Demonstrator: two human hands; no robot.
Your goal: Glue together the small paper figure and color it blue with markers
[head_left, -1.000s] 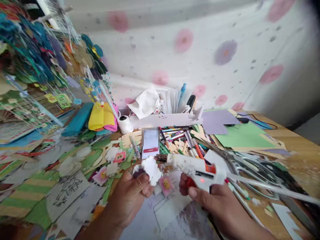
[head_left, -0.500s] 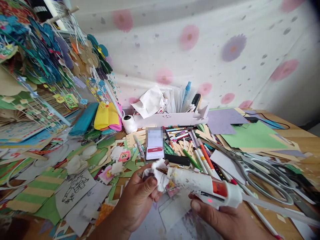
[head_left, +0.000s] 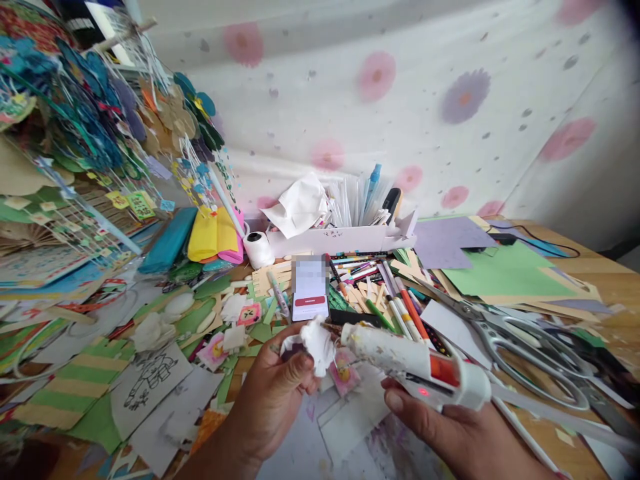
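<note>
My left hand (head_left: 280, 387) pinches a crumpled white paper piece (head_left: 319, 347) between thumb and fingers, with a dark purplish bit showing beside it. In my right hand (head_left: 445, 427) is a white hot glue gun (head_left: 400, 357) with an orange-red panel; a small red light glows on its side. Its nozzle points left, close to the white piece, and a thin glue strand seems to show near the tip. A long translucent glue stick (head_left: 550, 417) sticks out of its rear. Under the hands lie a small pink decorated piece (head_left: 345, 373) and stained paper sheets (head_left: 350, 417).
A phone (head_left: 310, 293) lies ahead of my hands. Large scissors (head_left: 525, 353) rest at the right, near loose markers (head_left: 400, 313). A white box (head_left: 340, 239) and thread spool (head_left: 259, 250) stand behind. Paper scraps spread left, below hanging ornaments (head_left: 90, 100).
The glue gun has shifted slightly right and down, its nozzle drawing a little away from the white paper piece. The pink decorated piece beneath shows more. My left hand has barely moved.
</note>
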